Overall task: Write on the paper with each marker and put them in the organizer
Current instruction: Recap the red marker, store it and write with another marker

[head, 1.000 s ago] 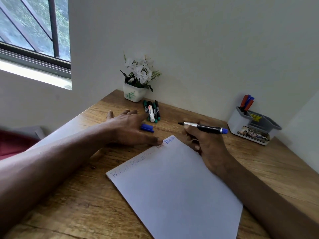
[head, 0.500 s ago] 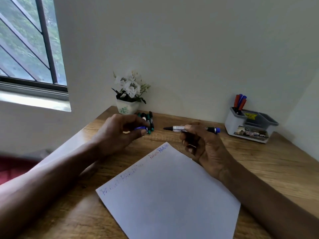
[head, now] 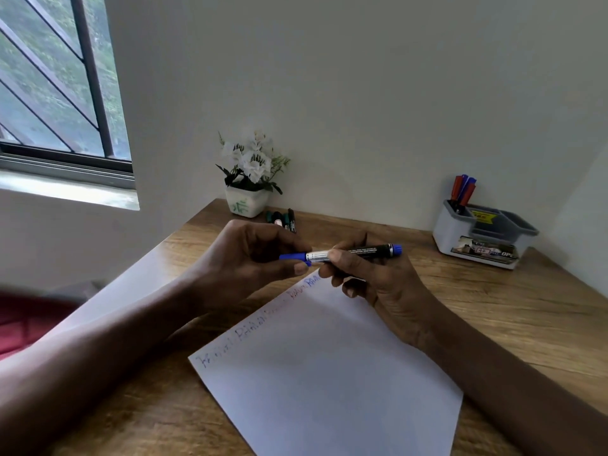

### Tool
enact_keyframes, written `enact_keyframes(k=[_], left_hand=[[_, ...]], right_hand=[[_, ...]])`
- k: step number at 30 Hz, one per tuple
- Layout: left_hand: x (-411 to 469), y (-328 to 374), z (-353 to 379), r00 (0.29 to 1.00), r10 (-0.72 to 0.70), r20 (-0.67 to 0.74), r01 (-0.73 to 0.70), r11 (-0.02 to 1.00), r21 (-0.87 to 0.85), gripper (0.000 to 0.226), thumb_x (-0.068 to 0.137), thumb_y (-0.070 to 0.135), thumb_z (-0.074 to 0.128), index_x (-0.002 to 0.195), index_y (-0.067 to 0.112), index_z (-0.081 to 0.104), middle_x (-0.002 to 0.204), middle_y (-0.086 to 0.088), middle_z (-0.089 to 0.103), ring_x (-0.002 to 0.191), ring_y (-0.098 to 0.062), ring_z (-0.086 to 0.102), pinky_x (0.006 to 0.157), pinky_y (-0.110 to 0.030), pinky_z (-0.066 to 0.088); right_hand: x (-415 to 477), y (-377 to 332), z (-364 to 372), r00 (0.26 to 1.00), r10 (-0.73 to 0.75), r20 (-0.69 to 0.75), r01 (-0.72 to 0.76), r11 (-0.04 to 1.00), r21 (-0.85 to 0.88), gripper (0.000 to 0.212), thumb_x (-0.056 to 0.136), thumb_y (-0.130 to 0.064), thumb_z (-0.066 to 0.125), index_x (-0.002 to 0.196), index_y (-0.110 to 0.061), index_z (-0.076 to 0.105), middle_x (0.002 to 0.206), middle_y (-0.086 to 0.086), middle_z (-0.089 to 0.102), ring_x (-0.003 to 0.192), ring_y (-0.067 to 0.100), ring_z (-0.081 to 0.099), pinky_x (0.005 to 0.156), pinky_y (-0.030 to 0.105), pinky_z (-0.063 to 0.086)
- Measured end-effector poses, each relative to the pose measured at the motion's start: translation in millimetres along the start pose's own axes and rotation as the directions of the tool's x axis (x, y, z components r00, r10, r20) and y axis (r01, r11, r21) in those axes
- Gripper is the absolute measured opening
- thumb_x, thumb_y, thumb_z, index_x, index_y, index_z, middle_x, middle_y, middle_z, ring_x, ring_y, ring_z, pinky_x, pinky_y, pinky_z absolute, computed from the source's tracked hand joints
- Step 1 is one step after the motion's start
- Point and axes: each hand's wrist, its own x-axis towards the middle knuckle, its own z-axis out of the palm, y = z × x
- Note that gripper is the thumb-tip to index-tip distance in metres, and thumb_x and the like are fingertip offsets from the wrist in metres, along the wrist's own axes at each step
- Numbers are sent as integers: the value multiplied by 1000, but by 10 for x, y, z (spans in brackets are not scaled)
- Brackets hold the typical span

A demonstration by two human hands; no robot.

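Observation:
My right hand [head: 368, 278] holds a blue marker [head: 365, 251] level above the top corner of the white paper [head: 322, 383]. My left hand [head: 250, 258] pinches its blue cap [head: 292, 257], which sits over the marker's tip. Handwriting in several colours runs along the paper's upper left edge. Several more markers [head: 284, 219] lie on the desk beside the flower pot. The grey and white organizer [head: 483, 235] stands at the back right with red and blue markers [head: 463, 190] upright in it.
A white pot of white flowers [head: 250, 179] stands at the back against the wall. The wooden desk [head: 510, 297] meets the wall behind and on the right. A window [head: 56, 87] is at the upper left.
My left hand picked the blue cap off the desk and brought it onto the marker's tip. My right hand kept the marker and shifted slightly toward the left hand.

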Motion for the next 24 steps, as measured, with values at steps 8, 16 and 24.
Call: enact_keyframes(k=[8, 16, 24], left_hand=[[0, -17, 0, 992, -122, -24, 115, 972, -206, 19, 72, 13, 85, 90, 9, 82, 85, -15, 78, 71, -17, 68, 67, -25, 57], [2, 52, 13, 988, -150, 19, 151, 973, -175, 24, 77, 16, 84, 95, 2, 79, 81, -9, 78, 69, -14, 69, 66, -26, 56], [20, -34, -234, 909, -416, 7, 296, 658, 693, 126, 63, 103, 24, 164, 27, 26, 170, -1, 29, 152, -21, 33, 123, -48, 30]], right_hand=[[-4, -3, 58, 1000, -7, -13, 7, 1000, 16, 40, 75, -25, 77, 96, 8, 70, 79, 19, 73, 61, 19, 58, 55, 25, 48], [-26, 17, 101, 999, 38, 38, -41, 995, 94, 17, 80, -18, 72, 86, -3, 73, 75, 15, 72, 61, 17, 59, 58, 23, 50], [91, -88, -75, 974, -74, -216, 103, 986, 128, 38, 63, -34, 80, 92, -10, 79, 63, 2, 60, 58, 12, 51, 56, 19, 47]])
